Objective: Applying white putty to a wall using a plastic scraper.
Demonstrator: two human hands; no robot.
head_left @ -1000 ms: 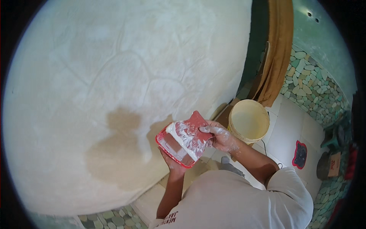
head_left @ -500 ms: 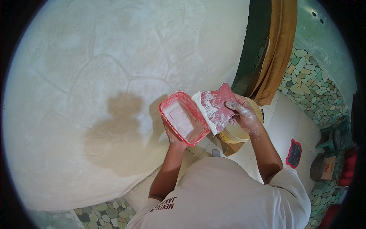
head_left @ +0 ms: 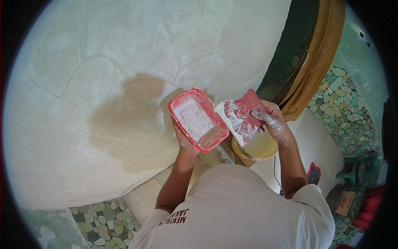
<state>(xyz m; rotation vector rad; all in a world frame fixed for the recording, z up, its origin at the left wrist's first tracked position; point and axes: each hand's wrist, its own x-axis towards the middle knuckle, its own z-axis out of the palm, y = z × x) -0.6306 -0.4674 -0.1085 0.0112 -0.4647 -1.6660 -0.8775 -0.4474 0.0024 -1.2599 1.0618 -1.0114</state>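
Observation:
My left hand supports a red rectangular plastic tub from below and the near left side. White paste coats the tub's bottom and smears its walls. In my right hand, thumb on top, is a red putty spreader with a wavy-shaped body. Thick white paste lines the spreader's long edge, which lies close to the tub's right rim; whether they touch I cannot tell. White smears cover my right thumb and wrist. Beneath the spreader stands a yellowish bucket, partly hidden.
A pale plastered wall with faint curved grooves fills the left. Brown cloth hangs at the upper right over a dark recess. Right of my arm are a dark red-edged mat, a small carton and a green stool. A thin cord runs beside the bucket.
The view has shifted, so the cloth appears farther right and more of the bucket's inside and the cord show. Tub and spreader stay in my hands, the spreader slightly farther right.

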